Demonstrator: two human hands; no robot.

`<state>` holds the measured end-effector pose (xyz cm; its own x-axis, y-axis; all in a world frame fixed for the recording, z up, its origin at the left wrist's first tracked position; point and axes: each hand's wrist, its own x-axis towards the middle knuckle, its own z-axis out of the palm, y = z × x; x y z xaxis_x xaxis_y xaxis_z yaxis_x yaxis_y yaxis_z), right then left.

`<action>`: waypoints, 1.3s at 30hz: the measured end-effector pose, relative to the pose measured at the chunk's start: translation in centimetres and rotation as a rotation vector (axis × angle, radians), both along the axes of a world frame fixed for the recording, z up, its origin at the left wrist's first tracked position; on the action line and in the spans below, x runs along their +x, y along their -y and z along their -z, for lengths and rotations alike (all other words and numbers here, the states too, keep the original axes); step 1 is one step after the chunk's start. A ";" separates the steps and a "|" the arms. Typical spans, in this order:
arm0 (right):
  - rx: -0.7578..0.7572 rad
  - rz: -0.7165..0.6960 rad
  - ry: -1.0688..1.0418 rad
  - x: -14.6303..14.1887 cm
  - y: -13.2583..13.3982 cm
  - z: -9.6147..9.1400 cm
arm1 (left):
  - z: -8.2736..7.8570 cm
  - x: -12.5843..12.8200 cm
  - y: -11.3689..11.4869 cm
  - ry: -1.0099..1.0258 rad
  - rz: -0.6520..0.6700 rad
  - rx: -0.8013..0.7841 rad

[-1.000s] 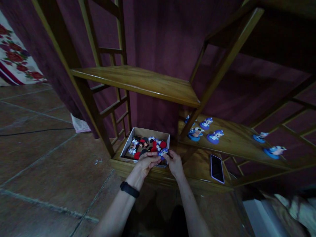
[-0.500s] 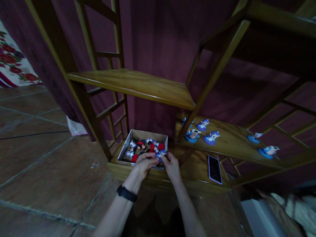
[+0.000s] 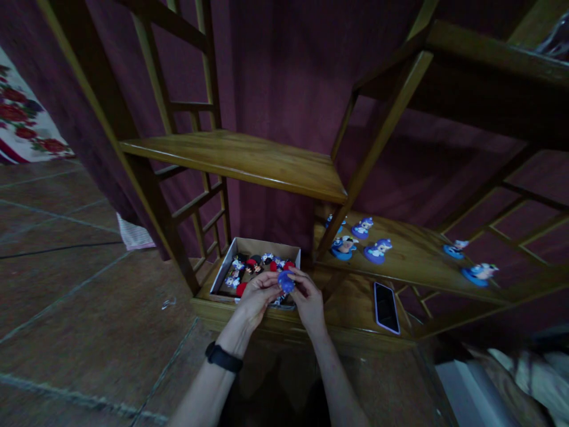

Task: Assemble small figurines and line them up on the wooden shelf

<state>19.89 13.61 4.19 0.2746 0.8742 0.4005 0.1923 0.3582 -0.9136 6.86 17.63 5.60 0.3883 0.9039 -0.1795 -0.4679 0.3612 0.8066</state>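
Both of my hands meet over the near edge of a shallow cardboard box [image 3: 223,264] on the lowest shelf. My left hand [image 3: 255,296], with a black watch at the wrist, and my right hand [image 3: 307,299] pinch one small blue toy figure [image 3: 285,281] between their fingertips. Its round blue base faces me. The box holds several small figures in red, black, white and blue.
The wooden shelf unit [image 3: 240,160] stands against a dark red curtain. Several blue figures [image 3: 377,250] stand on the right middle shelf. A phone [image 3: 384,299] lies flat on the bottom board. Tiled floor stretches to the left.
The blue figure has been turned in my fingers, so its round base now faces me. The view has drifted slightly; my hands stay at the box's edge.
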 end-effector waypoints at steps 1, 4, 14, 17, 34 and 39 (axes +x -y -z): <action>0.016 0.013 0.003 0.2 0.1 -0.2 | -0.3 -0.1 0.1 0.016 0.019 0.018; 0.041 0.031 0.023 0.5 0.3 -0.4 | -1.1 -0.6 0.2 0.039 0.093 0.044; -0.058 0.128 0.111 -1.1 0.1 -0.1 | 0.6 -0.8 -0.9 -0.011 0.007 -0.151; -0.143 0.134 0.165 -1.2 -0.2 0.7 | 1.3 -0.4 -1.2 -0.028 -0.047 -0.234; -0.123 0.033 -0.093 -0.9 -0.1 1.0 | 1.4 -0.3 -1.3 0.061 0.018 -0.217; -0.166 0.021 -0.273 -0.5 0.0 1.3 | 0.5 -0.8 -1.4 0.060 0.077 -0.098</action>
<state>19.44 13.63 2.92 0.3707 0.9145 0.1623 -0.0626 0.1989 -0.9780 6.09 19.07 5.08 0.4682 0.8504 -0.2401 -0.4822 0.4736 0.7371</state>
